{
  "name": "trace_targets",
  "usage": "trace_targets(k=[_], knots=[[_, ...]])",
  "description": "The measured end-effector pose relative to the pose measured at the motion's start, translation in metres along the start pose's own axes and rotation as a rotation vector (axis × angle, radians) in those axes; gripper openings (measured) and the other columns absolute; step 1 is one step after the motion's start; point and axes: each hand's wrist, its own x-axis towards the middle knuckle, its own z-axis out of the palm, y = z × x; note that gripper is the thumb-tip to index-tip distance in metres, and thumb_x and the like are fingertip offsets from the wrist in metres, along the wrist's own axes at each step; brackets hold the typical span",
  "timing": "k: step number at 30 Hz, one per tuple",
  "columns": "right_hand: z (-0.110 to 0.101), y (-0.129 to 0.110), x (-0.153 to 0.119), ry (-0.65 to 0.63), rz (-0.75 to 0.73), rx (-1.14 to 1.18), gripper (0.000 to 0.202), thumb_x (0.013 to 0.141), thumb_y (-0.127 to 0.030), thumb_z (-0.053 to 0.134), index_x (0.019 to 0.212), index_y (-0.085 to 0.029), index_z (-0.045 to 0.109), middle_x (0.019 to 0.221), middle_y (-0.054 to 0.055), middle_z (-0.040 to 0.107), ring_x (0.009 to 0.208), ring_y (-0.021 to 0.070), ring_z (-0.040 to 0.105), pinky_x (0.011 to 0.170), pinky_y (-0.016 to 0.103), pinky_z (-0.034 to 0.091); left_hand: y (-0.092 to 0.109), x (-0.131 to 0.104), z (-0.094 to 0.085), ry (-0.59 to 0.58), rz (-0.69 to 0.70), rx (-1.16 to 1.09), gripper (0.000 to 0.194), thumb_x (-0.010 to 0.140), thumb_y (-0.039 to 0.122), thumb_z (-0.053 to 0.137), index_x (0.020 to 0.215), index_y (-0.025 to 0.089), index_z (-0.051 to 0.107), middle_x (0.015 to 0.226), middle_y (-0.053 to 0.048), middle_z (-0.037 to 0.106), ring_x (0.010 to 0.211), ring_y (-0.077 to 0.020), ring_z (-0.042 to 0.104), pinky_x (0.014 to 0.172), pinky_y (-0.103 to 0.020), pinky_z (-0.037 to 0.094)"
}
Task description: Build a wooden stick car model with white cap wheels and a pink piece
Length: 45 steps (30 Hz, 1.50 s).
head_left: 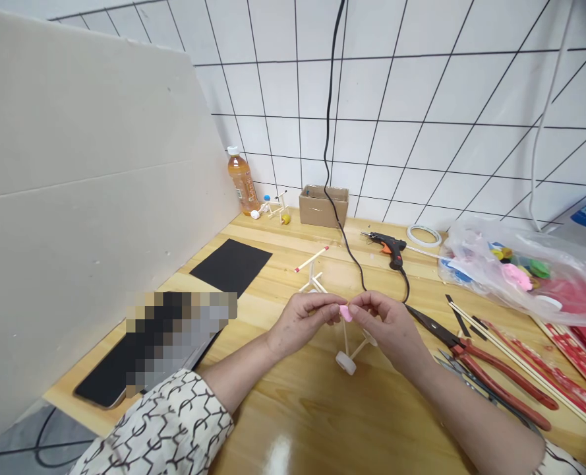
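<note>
Both hands meet near the middle of the view, over a small stick tricycle frame. My left hand (308,322) pinches the left side of a small pink piece (346,313), and my right hand (387,328) pinches its right side. Below the fingers, light wooden sticks run down to a white round wheel (345,363). A second wheel (370,337) is partly hidden by my right hand. Beyond the hands rises a handlebar stick (312,259) with red ends. The fingers hide the middle of the frame.
A glue gun (391,247), tape roll (424,235) and cardboard box (323,206) stand behind. Red-handled pliers (505,379), sticks and a plastic bag (525,270) lie at right. At left are black sheets (231,265), a phone (99,379), a bottle (242,183) and another stick model (275,208).
</note>
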Motion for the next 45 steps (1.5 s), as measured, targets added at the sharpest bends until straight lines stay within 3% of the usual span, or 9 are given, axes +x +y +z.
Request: trace_targets(k=[6, 14, 24, 28, 39, 45], knots=[[0.0, -0.001, 0.003, -0.005, 0.052, -0.013, 0.022, 0.071, -0.038, 0.059, 0.067, -0.016, 0.057, 0.056, -0.004, 0.045, 0.051, 0.009, 0.036, 0.046, 0.022, 0.029, 0.002, 0.0, 0.004, 0.045, -0.066, -0.131, 0.02, 0.077, 0.027, 0.062, 0.086, 0.013, 0.071, 0.071, -0.005, 0.066, 0.062, -0.0099, 0.053, 0.062, -0.022, 0.046], [-0.005, -0.005, -0.005, -0.11, 0.124, -0.062, 0.033, 0.072, -0.047, 0.057, 0.06, -0.016, 0.053, 0.052, -0.006, 0.034, 0.05, 0.0081, 0.029, 0.047, 0.023, 0.021, -0.003, 0.0, 0.003, 0.097, -0.104, -0.193, 0.019, 0.07, 0.026, 0.068, 0.083, 0.012, 0.072, 0.068, -0.004, 0.065, 0.059, -0.0098, 0.054, 0.06, -0.023, 0.046], [-0.001, -0.007, -0.004, -0.187, 0.235, 0.082, 0.04, 0.07, -0.052, 0.059, 0.055, -0.018, 0.046, 0.044, -0.008, 0.035, 0.043, 0.006, 0.026, 0.044, 0.023, 0.018, -0.004, 0.001, 0.002, 0.094, -0.11, -0.252, 0.019, 0.067, 0.026, 0.072, 0.08, 0.012, 0.073, 0.066, -0.004, 0.066, 0.058, -0.0093, 0.056, 0.059, -0.022, 0.046], [0.0, -0.008, -0.002, -0.185, 0.243, 0.073, 0.039, 0.068, -0.052, 0.061, 0.054, -0.018, 0.046, 0.042, -0.008, 0.035, 0.042, 0.0059, 0.025, 0.044, 0.023, 0.018, -0.001, 0.001, 0.001, 0.034, -0.12, -0.275, 0.021, 0.065, 0.022, 0.073, 0.083, 0.013, 0.072, 0.076, -0.005, 0.071, 0.07, -0.0129, 0.063, 0.069, -0.023, 0.05], [-0.006, -0.007, 0.003, -0.262, 0.229, -0.07, 0.035, 0.072, -0.046, 0.059, 0.054, -0.019, 0.045, 0.043, -0.007, 0.039, 0.042, 0.0065, 0.027, 0.044, 0.023, 0.019, -0.011, 0.005, 0.0, 0.012, 0.005, -0.266, 0.017, 0.065, 0.018, 0.072, 0.081, 0.012, 0.072, 0.075, -0.005, 0.073, 0.07, -0.0137, 0.065, 0.068, -0.021, 0.051], [-0.004, -0.011, 0.002, -0.252, 0.248, 0.005, 0.04, 0.07, -0.046, 0.061, 0.047, -0.018, 0.044, 0.038, -0.006, 0.039, 0.039, 0.0059, 0.025, 0.042, 0.023, 0.016, -0.012, 0.005, 0.0, 0.036, 0.025, -0.196, 0.018, 0.067, 0.021, 0.072, 0.082, 0.012, 0.072, 0.077, -0.006, 0.072, 0.071, -0.0147, 0.065, 0.068, -0.021, 0.05]])
